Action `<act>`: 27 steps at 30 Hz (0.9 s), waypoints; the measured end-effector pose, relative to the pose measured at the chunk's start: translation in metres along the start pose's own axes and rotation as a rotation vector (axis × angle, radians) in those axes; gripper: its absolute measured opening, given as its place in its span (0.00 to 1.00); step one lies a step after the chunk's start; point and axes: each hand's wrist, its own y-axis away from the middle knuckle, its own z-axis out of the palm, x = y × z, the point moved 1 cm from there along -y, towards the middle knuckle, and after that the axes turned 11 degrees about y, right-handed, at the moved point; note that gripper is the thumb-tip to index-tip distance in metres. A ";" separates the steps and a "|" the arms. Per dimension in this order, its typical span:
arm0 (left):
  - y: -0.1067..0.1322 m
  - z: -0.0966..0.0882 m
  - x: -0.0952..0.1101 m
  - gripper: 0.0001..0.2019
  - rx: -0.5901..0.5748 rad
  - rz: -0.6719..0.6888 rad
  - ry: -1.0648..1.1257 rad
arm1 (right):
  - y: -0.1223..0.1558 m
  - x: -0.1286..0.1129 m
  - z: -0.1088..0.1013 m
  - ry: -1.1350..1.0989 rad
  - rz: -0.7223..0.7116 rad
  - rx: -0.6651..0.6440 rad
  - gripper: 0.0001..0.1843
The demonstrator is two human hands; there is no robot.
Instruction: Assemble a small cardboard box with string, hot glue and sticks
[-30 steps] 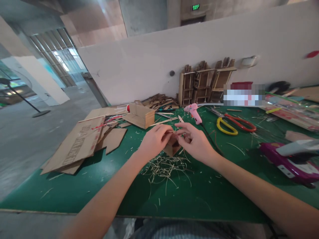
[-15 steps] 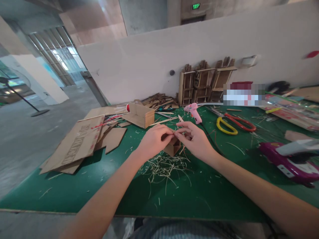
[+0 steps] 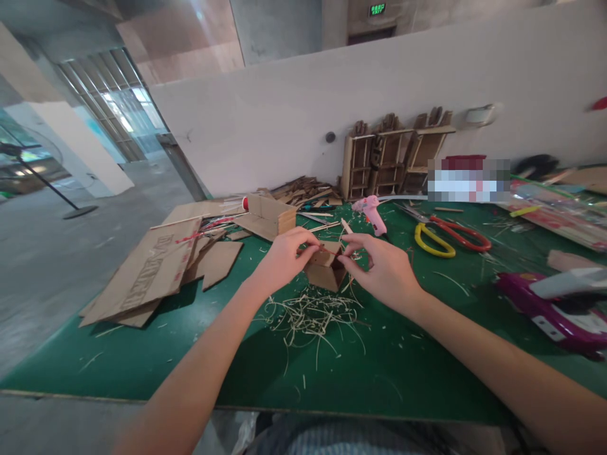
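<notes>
My left hand (image 3: 288, 258) pinches one end of a thin reddish-brown strand (image 3: 329, 251) between thumb and fingertips. The other end is pinched by my right hand (image 3: 386, 265), so the strand spans the short gap between them. Just beneath it, a small cardboard box (image 3: 323, 276) stands on the green tabletop (image 3: 190, 370), its right side looking open. Whether the strand touches the box I cannot tell. In front of the box lies a loose heap of pale thin shavings (image 3: 315, 316).
Behind my hands are a larger folded cardboard piece (image 3: 265, 218) and a pink glue gun (image 3: 370, 213). Scissors (image 3: 443, 240) with yellow and red handles lie to the right, near a magenta device (image 3: 545, 316). Flat cardboard sheets (image 3: 147, 272) are stacked left. Wooden frames (image 3: 389, 158) lean against the wall.
My hands have moved apart from fingertips together, bringing the strand between them and more of the small box into sight. The view has shifted slightly.
</notes>
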 end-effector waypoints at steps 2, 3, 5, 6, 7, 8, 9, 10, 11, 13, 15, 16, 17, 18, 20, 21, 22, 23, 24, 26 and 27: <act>0.000 -0.001 -0.002 0.08 -0.014 0.026 -0.078 | -0.001 0.003 -0.001 -0.009 -0.013 -0.028 0.15; 0.000 -0.001 -0.002 0.08 -0.015 0.040 -0.118 | -0.001 0.004 -0.001 -0.020 -0.010 -0.045 0.15; 0.000 -0.002 -0.003 0.09 -0.012 0.054 -0.177 | -0.002 0.007 -0.001 -0.045 0.012 -0.073 0.15; 0.000 -0.002 -0.003 0.09 -0.011 0.056 -0.191 | -0.003 0.008 -0.001 -0.053 0.026 -0.083 0.14; 0.000 -0.002 -0.003 0.09 -0.011 0.056 -0.195 | -0.003 0.008 -0.001 -0.056 0.039 -0.087 0.14; 0.000 -0.002 -0.003 0.09 -0.015 0.054 -0.192 | -0.003 0.009 -0.001 -0.054 0.045 -0.089 0.14; 0.000 -0.002 -0.003 0.08 -0.018 0.052 -0.183 | -0.004 0.010 -0.001 -0.048 0.044 -0.090 0.13; 0.000 -0.002 -0.004 0.08 -0.019 0.051 -0.172 | -0.004 0.010 0.000 -0.038 0.033 -0.089 0.13; 0.000 -0.001 -0.004 0.08 -0.015 0.050 -0.162 | -0.004 0.011 0.000 -0.027 0.016 -0.089 0.14; 0.000 -0.001 -0.006 0.08 -0.013 0.047 -0.147 | -0.004 0.012 0.001 0.003 -0.017 -0.082 0.14; 0.001 0.000 -0.007 0.07 -0.011 0.038 -0.128 | -0.005 0.014 0.002 0.034 -0.028 -0.077 0.14; 0.001 0.001 -0.008 0.07 -0.006 0.029 -0.118 | -0.006 0.015 0.003 0.043 -0.024 -0.074 0.14; 0.001 0.001 -0.008 0.07 0.003 0.017 -0.109 | -0.007 0.017 0.003 0.040 -0.015 -0.074 0.14; 0.002 0.002 -0.009 0.07 0.015 0.004 -0.105 | -0.007 0.018 0.003 0.022 -0.004 -0.078 0.14; 0.002 0.002 -0.009 0.05 0.038 -0.018 -0.107 | -0.009 0.020 0.002 -0.060 0.019 -0.091 0.17; 0.002 0.002 -0.008 0.05 0.047 -0.024 -0.107 | -0.009 0.021 0.002 -0.112 0.018 -0.099 0.19; 0.001 0.002 -0.007 0.05 0.058 -0.026 -0.100 | -0.009 0.021 0.001 -0.160 0.008 -0.107 0.21; 0.001 0.002 -0.006 0.05 0.071 -0.028 -0.083 | -0.009 0.021 0.001 -0.193 -0.012 -0.113 0.22; 0.000 0.002 -0.004 0.05 0.086 -0.032 -0.055 | -0.008 0.021 0.000 -0.205 -0.041 -0.116 0.22; -0.001 0.002 -0.001 0.07 0.110 -0.053 0.028 | -0.007 0.019 -0.001 -0.182 -0.112 -0.113 0.20; -0.001 0.003 0.000 0.08 0.118 -0.068 0.075 | -0.007 0.018 -0.001 -0.156 -0.147 -0.100 0.19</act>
